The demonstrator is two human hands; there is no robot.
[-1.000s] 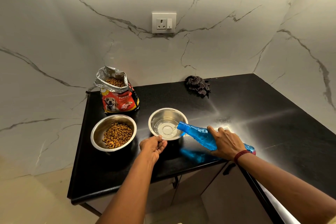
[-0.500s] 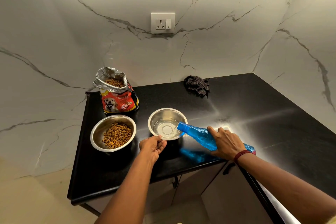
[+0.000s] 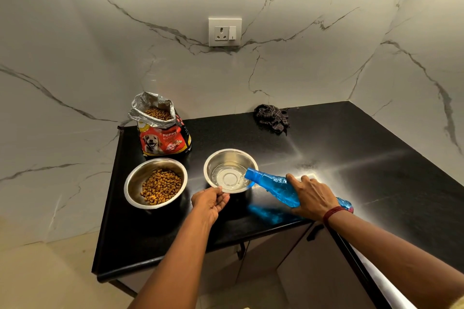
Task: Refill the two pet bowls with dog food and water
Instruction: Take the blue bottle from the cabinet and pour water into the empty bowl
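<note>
The round steel water bowl (image 3: 230, 170) sits near the front of the black stone desk (image 3: 376, 170), holding a shallow pool of clear water. Against the earlier frames almost nothing has shifted: the tilted blue plastic bottle (image 3: 276, 187) keeps its mouth over the bowl's right rim, and the water level looks about the same (any rise is too slight to tell). The right hand (image 3: 311, 195) still has its fingers wrapped around the bottle's body, a red thread band at the wrist. The left hand (image 3: 209, 204) stays at the bowl's near rim, fingers pinched on the edge.

Just left of it stands a second steel bowl (image 3: 155, 183) partly filled with brown kibble (image 3: 160, 189). Behind that one is the open red dog food bag (image 3: 162, 130), its foil top rolled open on more kibble; the front shows a puppy and reads "PUPPY" with "NUTR…" below, the rest cut off. A dark checked cloth (image 3: 272, 118) lies crumpled by the marble wall, below a white wall socket (image 3: 225, 31).
</note>
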